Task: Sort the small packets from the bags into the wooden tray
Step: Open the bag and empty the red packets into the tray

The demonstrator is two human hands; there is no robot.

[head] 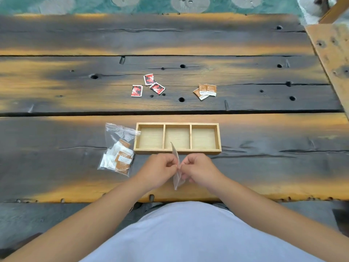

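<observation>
Head view. Nearest: white shirt [181,233], both forearms reaching forward over bench [56,176] edge. Left hand [158,170] and right hand [198,170] close together just in front of wooden tray [177,150], each grip narrow, fingers curled, pinching one clear plastic bag [177,178] held edge-on between them; bag contents not discernible. Tray lying flat on near plank, three compartments side by side, all showing bare wood. Second clear zip bag [117,148] lying just left of tray, its upper corner touching tray's left wall; brown-and-white packets inside. Farther back on middle plank: three red-and-black packets [149,85] loosely grouped, and well apart to the right an overlapping cluster of brown packets [204,91].
</observation>
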